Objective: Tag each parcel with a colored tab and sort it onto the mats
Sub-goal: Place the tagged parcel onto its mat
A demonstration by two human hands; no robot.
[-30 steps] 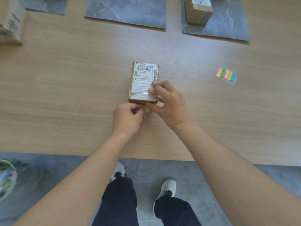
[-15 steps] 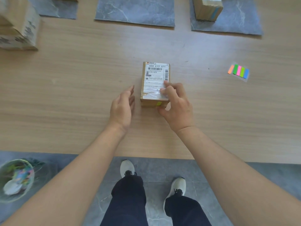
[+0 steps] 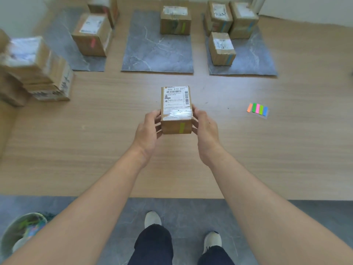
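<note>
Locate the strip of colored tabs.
In the head view, the strip of colored tabs lies on the wooden table, right of the held parcel and nearer the person than the right-hand mat.

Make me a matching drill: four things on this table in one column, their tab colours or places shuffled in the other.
1 held parcel
2 left-mat front parcel
3 right-mat front parcel
4 pad of tabs

a blue tab
b on the bare table, right side
c green tab
d orange-red tab

Pairs: 1-c, 2-d, 3-a, 4-b
</note>
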